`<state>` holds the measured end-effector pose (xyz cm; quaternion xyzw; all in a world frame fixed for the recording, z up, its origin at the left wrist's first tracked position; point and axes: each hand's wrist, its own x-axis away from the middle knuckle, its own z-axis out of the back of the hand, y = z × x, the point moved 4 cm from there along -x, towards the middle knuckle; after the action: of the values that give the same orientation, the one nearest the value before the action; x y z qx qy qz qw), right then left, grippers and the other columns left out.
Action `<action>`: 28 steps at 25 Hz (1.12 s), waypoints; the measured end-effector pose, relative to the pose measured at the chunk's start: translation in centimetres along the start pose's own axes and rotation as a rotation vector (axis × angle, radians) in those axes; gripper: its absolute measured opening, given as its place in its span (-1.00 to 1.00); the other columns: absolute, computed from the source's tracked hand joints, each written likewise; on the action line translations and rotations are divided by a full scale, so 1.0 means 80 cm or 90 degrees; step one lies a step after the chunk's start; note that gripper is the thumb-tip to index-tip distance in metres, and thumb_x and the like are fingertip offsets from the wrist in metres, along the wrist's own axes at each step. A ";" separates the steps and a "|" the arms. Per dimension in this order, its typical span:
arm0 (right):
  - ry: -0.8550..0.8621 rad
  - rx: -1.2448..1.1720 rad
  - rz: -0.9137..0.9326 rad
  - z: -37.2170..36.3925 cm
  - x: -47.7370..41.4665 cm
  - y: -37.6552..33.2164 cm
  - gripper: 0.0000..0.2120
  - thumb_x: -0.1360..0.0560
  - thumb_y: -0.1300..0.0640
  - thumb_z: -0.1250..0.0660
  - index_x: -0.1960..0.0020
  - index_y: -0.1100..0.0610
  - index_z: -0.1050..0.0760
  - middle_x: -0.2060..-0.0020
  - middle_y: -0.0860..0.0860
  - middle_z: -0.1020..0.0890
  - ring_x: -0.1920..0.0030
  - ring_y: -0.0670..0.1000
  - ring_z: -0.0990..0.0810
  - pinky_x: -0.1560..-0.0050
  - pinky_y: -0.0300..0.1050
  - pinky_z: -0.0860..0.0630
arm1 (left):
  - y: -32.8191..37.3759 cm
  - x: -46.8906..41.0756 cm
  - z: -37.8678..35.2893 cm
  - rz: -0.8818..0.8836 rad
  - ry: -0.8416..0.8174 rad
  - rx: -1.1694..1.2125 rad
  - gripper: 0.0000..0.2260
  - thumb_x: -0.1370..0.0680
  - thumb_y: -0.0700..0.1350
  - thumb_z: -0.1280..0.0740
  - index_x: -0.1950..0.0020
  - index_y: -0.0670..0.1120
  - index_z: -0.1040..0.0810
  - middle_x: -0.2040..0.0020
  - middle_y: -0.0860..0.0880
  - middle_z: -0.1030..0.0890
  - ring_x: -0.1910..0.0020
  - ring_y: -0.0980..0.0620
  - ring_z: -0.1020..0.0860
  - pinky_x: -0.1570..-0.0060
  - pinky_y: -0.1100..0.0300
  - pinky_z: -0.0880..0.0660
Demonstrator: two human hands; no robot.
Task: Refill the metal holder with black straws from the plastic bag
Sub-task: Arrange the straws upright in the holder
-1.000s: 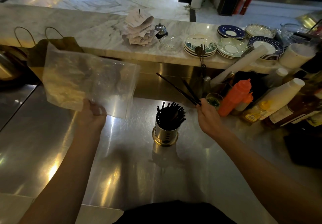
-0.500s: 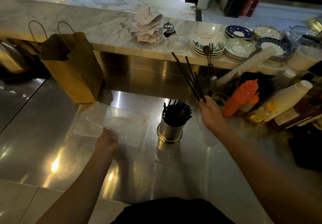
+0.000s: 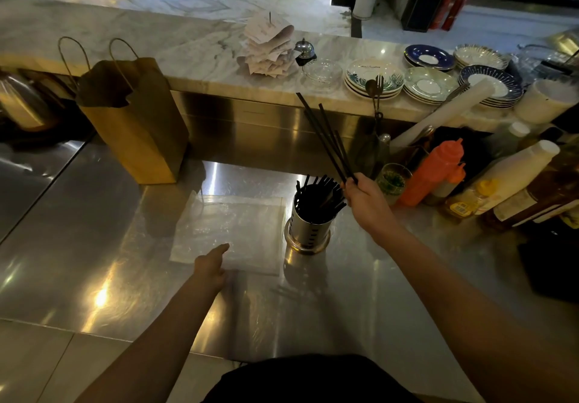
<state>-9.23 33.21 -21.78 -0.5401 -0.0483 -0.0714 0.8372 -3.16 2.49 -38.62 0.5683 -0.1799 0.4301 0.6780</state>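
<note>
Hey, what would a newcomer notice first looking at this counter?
The right hand pinches a few black straws, fanned upward, just above the metal holder on the steel counter; the holder is crammed with more. Left of it the clear bag lies flat, the left hand touching its near edge. An orange bottle stands out at right.

Left hand [image 3: 209, 265] low, forefinger stretched forward, right hand [image 3: 363, 196] raised, pinching black straws [image 3: 323, 138], both forearms bare

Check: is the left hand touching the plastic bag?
Cannot tell. Head view: left hand overlaps the plastic bag, but no contact or gap shows.
</note>
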 end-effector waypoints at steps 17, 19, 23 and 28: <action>-0.303 -0.319 -0.037 -0.048 0.011 -0.037 -0.80 -0.66 0.20 -0.05 0.08 0.14 -0.39 0.38 -0.03 -0.33 0.37 -0.07 -0.23 0.36 -0.21 -0.16 | 0.279 0.200 -0.139 -0.416 -0.601 0.276 -0.76 -0.69 -0.06 -0.10 0.00 -0.15 -0.49 0.30 -0.01 -0.53 0.32 0.09 -0.53 0.24 0.25 -0.52; -0.292 -0.278 -0.003 -0.043 0.009 -0.038 -0.82 -0.66 0.19 -0.06 0.03 0.15 -0.42 0.34 0.00 -0.43 0.34 -0.05 -0.37 0.31 -0.20 -0.29 | 0.284 0.205 -0.142 -0.467 -0.585 0.268 -0.73 -0.69 -0.06 -0.07 0.07 -0.13 -0.46 0.40 0.03 -0.38 0.46 0.12 -0.32 0.41 0.27 -0.32; -0.173 -0.176 0.065 -0.024 0.000 -0.051 -0.80 -0.65 0.19 -0.13 -0.18 0.15 -0.49 0.09 0.06 -0.65 0.06 -0.03 -0.64 0.02 -0.19 -0.52 | 0.305 0.231 -0.146 -0.624 -0.531 0.203 -0.74 -0.70 -0.11 -0.05 0.09 -0.16 -0.43 0.40 -0.02 -0.28 0.47 0.09 -0.24 0.45 0.24 -0.20; -0.024 -0.124 0.119 0.016 -0.011 -0.054 -0.74 -0.60 0.28 -0.20 -0.26 0.13 -0.50 -0.11 0.04 -0.64 -0.15 -0.08 -0.60 -0.17 -0.16 -0.52 | 0.305 0.219 -0.141 -0.719 -0.440 0.159 -0.78 -0.70 -0.14 -0.06 0.03 -0.21 -0.41 0.36 -0.05 -0.30 0.42 0.10 -0.28 0.40 0.24 -0.25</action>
<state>-10.86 32.72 -17.53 -0.6223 -0.0063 0.0127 0.7826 -15.26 19.15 -14.03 0.7543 -0.0107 -0.1796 0.6314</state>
